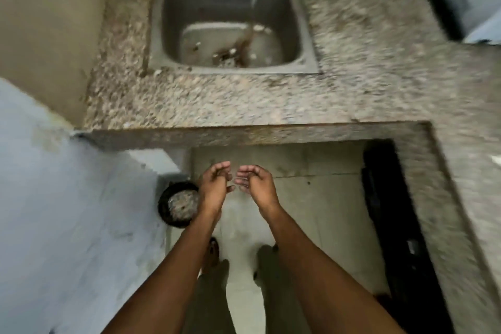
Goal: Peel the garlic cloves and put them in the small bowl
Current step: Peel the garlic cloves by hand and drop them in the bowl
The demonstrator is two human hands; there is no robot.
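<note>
Pale tile floor (311,198) fills the near part of the head view, with the person's legs and feet standing on it, blurred by motion. Above it both bare forearms reach forward, and the left hand (214,184) and right hand (257,186) hang side by side over the floor, close together but apart. The fingers (221,167) of each hand are loosely curled inward with gaps between them, palms turned toward one another, and I can see nothing held in either. Just left of the left wrist, low against the blue wall (67,211), stands a round black bin (176,205) with pale scraps inside; what they are is too blurred to tell. A dark opening (393,211) runs along the right side under the counter. Beyond the hands the speckled stone counter (217,106) runs across and turns down the right edge. Set into it farther back is a steel sink (306,43), with small pale and brown bits lying around its drain. No garlic cloves and no small bowl can be made out anywhere in this blurred view.
</note>
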